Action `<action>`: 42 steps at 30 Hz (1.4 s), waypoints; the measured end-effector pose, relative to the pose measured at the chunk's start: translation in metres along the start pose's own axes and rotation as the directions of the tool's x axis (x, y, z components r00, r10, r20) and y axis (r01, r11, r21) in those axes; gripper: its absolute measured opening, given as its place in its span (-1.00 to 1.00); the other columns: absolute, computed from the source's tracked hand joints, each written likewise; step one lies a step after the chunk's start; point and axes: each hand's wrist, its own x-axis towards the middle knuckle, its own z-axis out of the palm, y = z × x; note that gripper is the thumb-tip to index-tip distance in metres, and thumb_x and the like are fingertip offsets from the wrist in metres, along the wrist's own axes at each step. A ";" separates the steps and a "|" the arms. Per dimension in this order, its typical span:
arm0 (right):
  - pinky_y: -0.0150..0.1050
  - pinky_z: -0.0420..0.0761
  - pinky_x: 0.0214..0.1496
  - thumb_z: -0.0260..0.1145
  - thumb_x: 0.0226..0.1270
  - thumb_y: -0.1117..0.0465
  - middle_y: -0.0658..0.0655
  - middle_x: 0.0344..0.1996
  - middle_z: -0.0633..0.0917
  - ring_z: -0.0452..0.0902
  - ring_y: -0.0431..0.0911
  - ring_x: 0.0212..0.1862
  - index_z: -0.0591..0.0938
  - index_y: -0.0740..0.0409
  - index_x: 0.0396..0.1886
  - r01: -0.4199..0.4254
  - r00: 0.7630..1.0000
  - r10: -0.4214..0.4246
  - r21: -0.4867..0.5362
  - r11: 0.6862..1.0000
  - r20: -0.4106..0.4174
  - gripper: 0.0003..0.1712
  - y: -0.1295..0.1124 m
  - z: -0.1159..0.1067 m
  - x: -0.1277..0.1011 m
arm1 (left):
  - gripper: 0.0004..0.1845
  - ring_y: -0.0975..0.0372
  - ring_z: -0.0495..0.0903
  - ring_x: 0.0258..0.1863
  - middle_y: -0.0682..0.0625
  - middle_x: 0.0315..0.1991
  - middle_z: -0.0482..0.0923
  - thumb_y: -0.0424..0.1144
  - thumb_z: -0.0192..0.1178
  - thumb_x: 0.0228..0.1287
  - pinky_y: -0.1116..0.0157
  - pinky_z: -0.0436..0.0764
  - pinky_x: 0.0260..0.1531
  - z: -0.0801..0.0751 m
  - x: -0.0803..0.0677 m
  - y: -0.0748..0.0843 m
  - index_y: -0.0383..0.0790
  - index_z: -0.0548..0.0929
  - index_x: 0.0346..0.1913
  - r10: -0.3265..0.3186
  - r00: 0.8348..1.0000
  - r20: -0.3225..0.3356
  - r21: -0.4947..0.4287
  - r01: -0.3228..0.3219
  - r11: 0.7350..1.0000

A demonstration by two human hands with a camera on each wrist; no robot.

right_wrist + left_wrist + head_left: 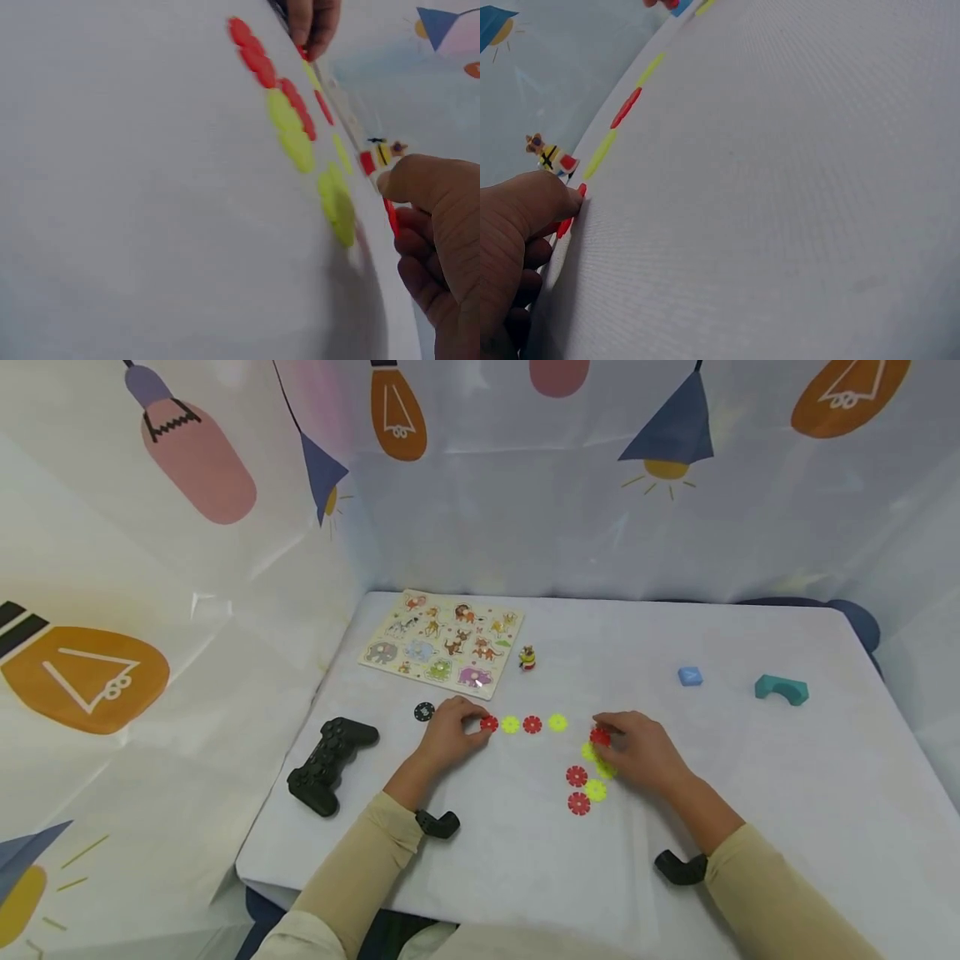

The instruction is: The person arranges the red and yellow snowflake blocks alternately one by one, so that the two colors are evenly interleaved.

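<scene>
My left hand (452, 729) pinches a red notched disc (489, 723) at the left end of a row on the white table. To its right in that row lie a yellow disc (510, 724), a red disc (532, 724) and another yellow disc (557, 722). Between thumb and fingers, my right hand (645, 752) holds another red notched disc (392, 217), raised off the table in the right wrist view. Below and beside that hand are more loose discs, among them a red disc (578, 803) and a yellow disc (596, 790); the hand partly covers some yellow ones.
A black game controller (330, 764) and a black round piece (424, 712) lie left. Farther back are an animal puzzle board (442, 643) and a small figurine (527, 658). A blue block (690, 676) and a teal arch block (782, 689) sit right.
</scene>
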 end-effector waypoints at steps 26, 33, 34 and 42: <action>0.12 0.48 0.16 0.48 0.16 0.06 0.20 0.08 0.64 0.49 0.14 0.15 0.61 0.19 0.18 -0.110 0.991 0.111 -0.017 0.994 0.070 -0.40 0.004 0.005 0.008 | -0.75 0.29 0.46 -0.15 0.17 -0.21 0.56 -0.09 0.44 0.14 0.24 0.46 -0.09 0.000 0.002 -0.003 -0.04 0.75 -0.12 0.017 1.000 0.005 -0.004 -0.017 1.000; 0.06 0.56 0.06 0.53 0.10 0.08 0.12 0.01 0.66 0.53 0.07 0.07 0.64 0.10 0.15 -0.060 0.996 0.063 -0.044 0.997 0.067 -0.42 -0.010 0.009 -0.008 | -0.74 0.29 0.44 -0.19 0.17 -0.23 0.53 -0.10 0.45 0.14 0.24 0.46 -0.13 -0.002 0.001 -0.004 -0.03 0.74 -0.11 0.003 1.000 0.001 -0.001 -0.003 1.000; 0.05 0.57 0.05 0.53 0.11 0.08 0.12 0.00 0.67 0.53 0.07 0.06 0.65 0.10 0.15 -0.066 0.995 0.069 -0.050 0.997 0.068 -0.42 -0.012 0.010 -0.009 | -0.74 0.28 0.45 -0.17 0.17 -0.22 0.54 -0.10 0.45 0.14 0.23 0.46 -0.11 -0.002 0.001 -0.003 -0.04 0.74 -0.11 0.000 1.000 0.003 -0.002 0.000 1.000; 0.07 0.57 0.06 0.49 0.17 0.08 0.17 0.04 0.64 0.53 0.09 0.07 0.58 0.16 0.23 -0.091 0.993 0.095 -0.065 0.994 0.070 -0.37 -0.012 0.009 -0.011 | -0.74 0.26 0.46 -0.15 0.15 -0.21 0.56 -0.12 0.45 0.13 0.22 0.46 -0.09 0.000 0.000 0.000 -0.06 0.74 -0.11 0.005 1.000 0.001 -0.001 -0.005 1.000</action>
